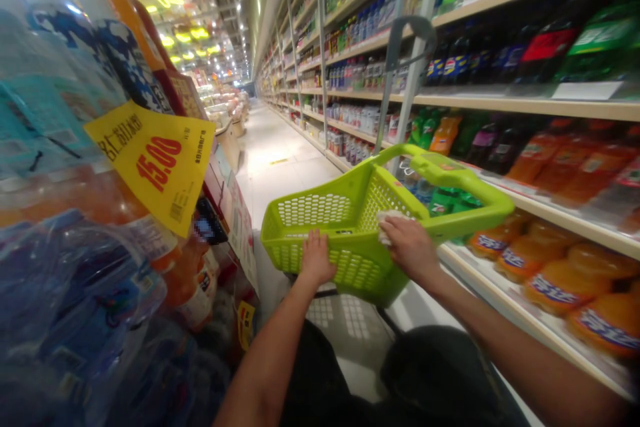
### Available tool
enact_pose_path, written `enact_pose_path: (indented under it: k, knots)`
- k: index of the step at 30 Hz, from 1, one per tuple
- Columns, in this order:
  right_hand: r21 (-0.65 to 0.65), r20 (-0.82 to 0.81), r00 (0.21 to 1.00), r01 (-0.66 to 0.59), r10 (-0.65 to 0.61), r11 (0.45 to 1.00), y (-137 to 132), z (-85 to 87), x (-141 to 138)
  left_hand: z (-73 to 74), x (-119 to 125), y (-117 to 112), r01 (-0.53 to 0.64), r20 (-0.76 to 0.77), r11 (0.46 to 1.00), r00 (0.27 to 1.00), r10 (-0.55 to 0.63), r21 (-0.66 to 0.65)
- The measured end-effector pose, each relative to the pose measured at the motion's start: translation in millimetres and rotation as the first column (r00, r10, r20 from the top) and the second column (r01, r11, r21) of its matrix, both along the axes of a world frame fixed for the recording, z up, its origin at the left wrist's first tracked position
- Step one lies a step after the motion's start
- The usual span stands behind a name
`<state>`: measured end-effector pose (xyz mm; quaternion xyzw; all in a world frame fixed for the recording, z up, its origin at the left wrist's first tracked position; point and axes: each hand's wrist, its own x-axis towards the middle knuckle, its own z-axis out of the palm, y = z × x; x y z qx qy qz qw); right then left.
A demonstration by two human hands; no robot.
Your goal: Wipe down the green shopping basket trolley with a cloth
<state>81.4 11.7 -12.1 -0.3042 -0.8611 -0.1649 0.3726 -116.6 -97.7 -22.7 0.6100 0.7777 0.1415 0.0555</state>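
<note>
A lime-green plastic shopping cart (367, 283) with perforated basket walls stands in front of me, and no goods show in its basket. My left hand (319, 259) is closed over the rim of its near side wall, fingertips hooked over the top edge. In my right hand (411, 243) is a crumpled white cloth (386, 223), pressed against the basket's rim by the handle end. The thick green handle (493, 203) rises to the right of that hand. Part of the cloth is hidden under my fingers.
Shelves of bottled drinks (555, 280) line the right side, close to the cart handle. Wrapped bottle packs (75, 293) are stacked at left, with a yellow price sign (165, 163) jutting out. A tiled aisle (270, 147) runs ahead. A grey upright pole (387, 100) stands beside the shelves.
</note>
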Motion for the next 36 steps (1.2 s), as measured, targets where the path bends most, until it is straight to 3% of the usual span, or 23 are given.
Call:
enact_pose_path:
  k: [8, 11, 17, 22, 27, 30, 33, 36]
  knots:
    - [0.008, 0.03, 0.999, -0.016, 0.016, 1.0, -2.1, -1.2, 0.8, 1.2, -5.5, 4.2, -0.034, 0.11, 0.999, 0.993, 0.032, 0.019]
    - [-0.002, 0.026, 1.0, -0.007, 0.007, 1.0, -6.3, -8.1, -10.7, 0.5, -3.6, 5.4, -0.04, 0.127, 0.999, 0.991, 0.037, 0.026]
    - [-0.005, 0.107, 0.986, -0.127, 0.127, 0.992, -4.7, -19.3, -33.9, -2.6, -6.8, 7.5, -0.039, 0.129, 0.998, 0.991, 0.032, 0.05]
    - [-0.02, 0.125, 0.982, -0.139, 0.14, 0.99, 16.8, 4.9, 4.2, -6.7, -13.4, 9.6, -0.025, 0.112, 0.998, 0.994, 0.019, 0.06]
    - [0.036, 0.152, 0.986, 0.059, -0.064, 0.998, 28.0, 42.6, 71.7, -5.2, -15.5, 14.2, -0.031, 0.105, 0.997, 0.994, 0.023, 0.072]
    - [0.026, 0.132, 0.977, 0.165, -0.167, 0.986, 29.3, 53.7, 98.5, -3.7, -16.6, 16.4, -0.043, 0.101, 0.996, 0.994, 0.035, 0.079]
    - [-0.011, 0.059, 0.987, 0.15, -0.149, 0.989, 28.1, 48.1, 94.7, -2.1, -17.7, 17.9, -0.052, 0.094, 0.996, 0.995, 0.045, 0.074]
    - [-0.035, -0.005, 0.999, 0.034, -0.034, 0.999, 20.6, 31.9, 61.1, 0.9, -13.1, 18.7, -0.075, 0.106, 0.996, 0.992, 0.07, 0.049]
